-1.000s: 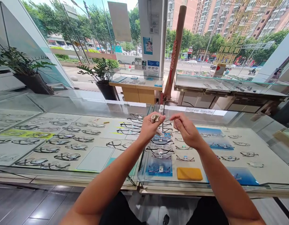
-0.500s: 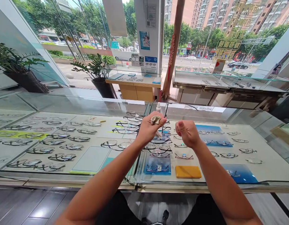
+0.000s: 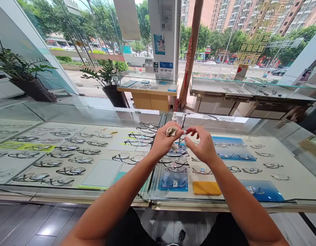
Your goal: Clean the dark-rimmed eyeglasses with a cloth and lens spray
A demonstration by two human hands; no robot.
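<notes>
My left hand is closed around a crumpled beige cloth, over the glass counter. A thin dark pair of eyeglasses rises upright just beyond its thumb, apparently held in the same hand; most of the frame is hidden. Close by on the right, my right hand has thumb and fingers apart, with the fingertips near the eyeglasses. Whether they touch, I cannot tell. A white spray bottle stands behind my left hand, its lower part covered.
Below the hands, the glass display case contains several rows of eyeglasses. An orange-yellow case lies inside near the front, beside a blue display card. Farther off are a potted plant and a wooden post.
My right hand has opened from a closed shape and moved slightly left toward the eyeglasses. My left hand still grips the cloth. The whole view has shifted slightly.
</notes>
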